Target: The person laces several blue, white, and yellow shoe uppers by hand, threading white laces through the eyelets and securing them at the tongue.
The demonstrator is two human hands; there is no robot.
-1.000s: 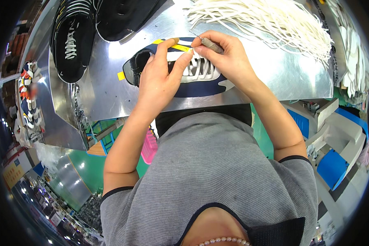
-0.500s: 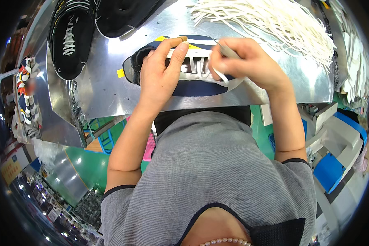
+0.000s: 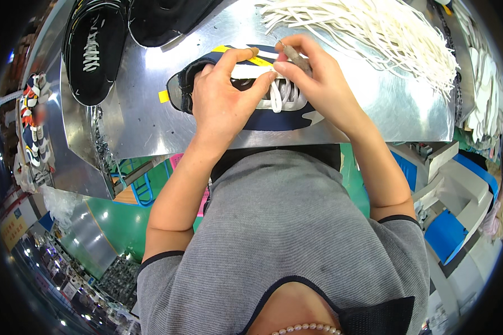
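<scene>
A navy, white and yellow shoe (image 3: 274,120) lies sideways on the metal table, its heel with a yellow tab to the left. My left hand (image 3: 223,97) grips its upper, fingers over the far side and thumb at the eyelet edge. Between my hands a white shoelace (image 3: 275,99) hangs in a loop over the shoe's opening. My right hand (image 3: 321,78) is closed around the grey handle of a thin-tipped hook tool (image 3: 297,58), held over the far eyelet edge. The tool's tip points away from me; whether it touches the lace I cannot tell.
A heap of loose white laces (image 3: 369,42) covers the table's far right. Black shoes stand at the far left, one with a white-laced front (image 3: 92,56), another (image 3: 165,19) beside it. The metal table's (image 3: 151,139) near edge runs just in front of my body.
My right hand has moved slightly up and away from the lace area, with the tool now at the far eyelet edge. The lace now forms a loop beside my left thumb.
</scene>
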